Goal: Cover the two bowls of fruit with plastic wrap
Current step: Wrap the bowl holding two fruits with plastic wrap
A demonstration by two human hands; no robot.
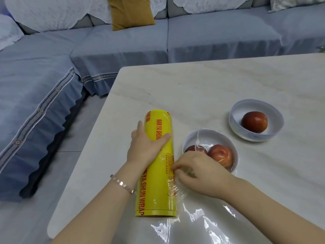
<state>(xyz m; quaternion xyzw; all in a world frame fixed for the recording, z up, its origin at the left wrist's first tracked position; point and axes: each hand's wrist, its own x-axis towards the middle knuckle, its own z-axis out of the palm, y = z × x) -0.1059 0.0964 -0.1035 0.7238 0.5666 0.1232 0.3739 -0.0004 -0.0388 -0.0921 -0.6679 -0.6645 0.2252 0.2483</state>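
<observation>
Yellow wrap roll (159, 162) lies flat; loose film (198, 221) apparently crinkled.

Pretty standard living room setup here. There's a big L-shaped sofa (123, 50) wrapping around the corner, covered in grey-blue slipcovers with a striped trim and little buttons running along the skirt edge. White lacy throws (58, 13) are draped over the backrests, and a mustard-yellow cushion (130, 11) leans upright against the back, roughly mid-frame. Another pale patterned cushion (297, 3) peeks in at the top right. The tabletop (219, 81) is a light marble-look slab with faint beige veining and a rounded corner, sitting close to the sofa. Floor (73, 138) between them is grey tile. Lighting's soft and even, no harsh shadows.
</observation>
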